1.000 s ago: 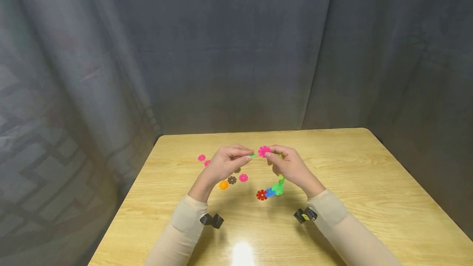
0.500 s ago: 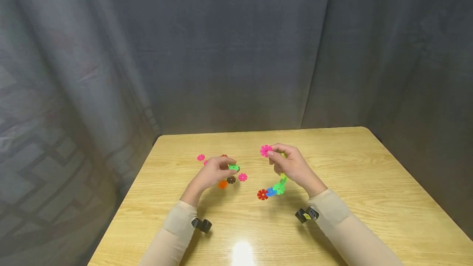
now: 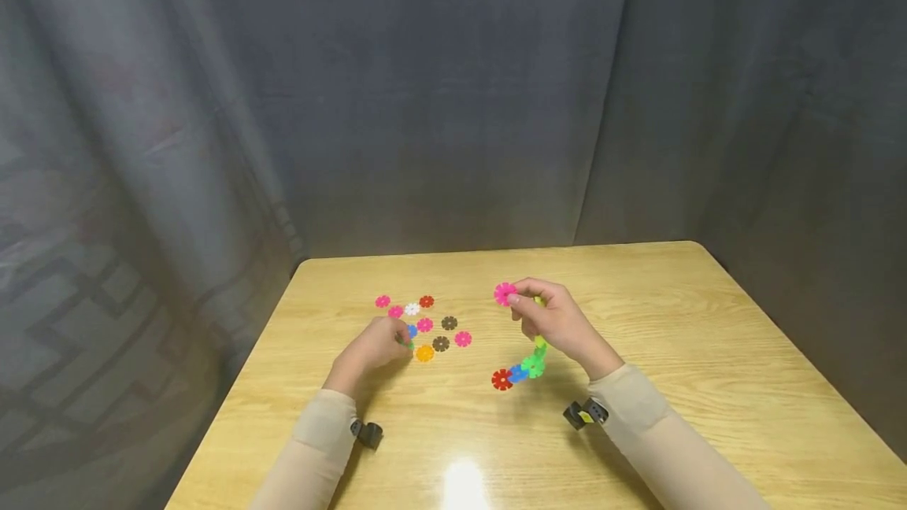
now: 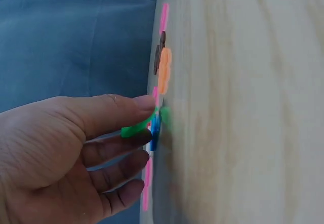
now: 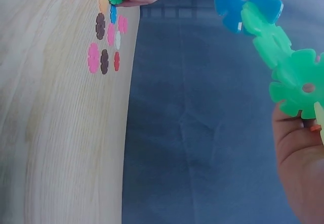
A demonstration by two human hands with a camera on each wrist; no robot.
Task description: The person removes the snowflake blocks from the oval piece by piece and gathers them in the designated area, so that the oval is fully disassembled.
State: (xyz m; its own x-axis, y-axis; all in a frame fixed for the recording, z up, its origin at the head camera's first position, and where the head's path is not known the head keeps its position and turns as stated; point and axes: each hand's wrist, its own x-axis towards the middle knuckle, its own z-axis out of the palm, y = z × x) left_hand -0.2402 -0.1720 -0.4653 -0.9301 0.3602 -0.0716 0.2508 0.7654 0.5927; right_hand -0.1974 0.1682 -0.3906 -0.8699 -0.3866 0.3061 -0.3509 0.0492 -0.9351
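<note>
My left hand (image 3: 373, 343) is low over the table at the left and pinches a green interlocking disc (image 4: 136, 128) between thumb and fingers. A blue disc (image 4: 155, 133) lies right at those fingertips, and an orange disc (image 3: 424, 353) lies to their right. Raised over the middle, my right hand (image 3: 560, 319) pinches a pink notched disc (image 3: 504, 293). From that hand hangs a linked chain of discs, with yellow pieces, a green disc (image 3: 533, 367), a blue disc (image 3: 518, 373) and a red disc (image 3: 501, 380) at its end. The fingers hide part of the chain.
Loose discs lie flat in a group at the left: several pink ones (image 3: 463, 338), two brown ones (image 3: 441, 344), a white one (image 3: 412, 309) and a red one (image 3: 427, 301). A grey curtain (image 3: 453, 101) hangs behind the wooden table (image 3: 638, 297).
My left hand has moved left and down from beside the pink disc to the loose discs, carrying the green disc. The right hand stays almost in place with the chain.
</note>
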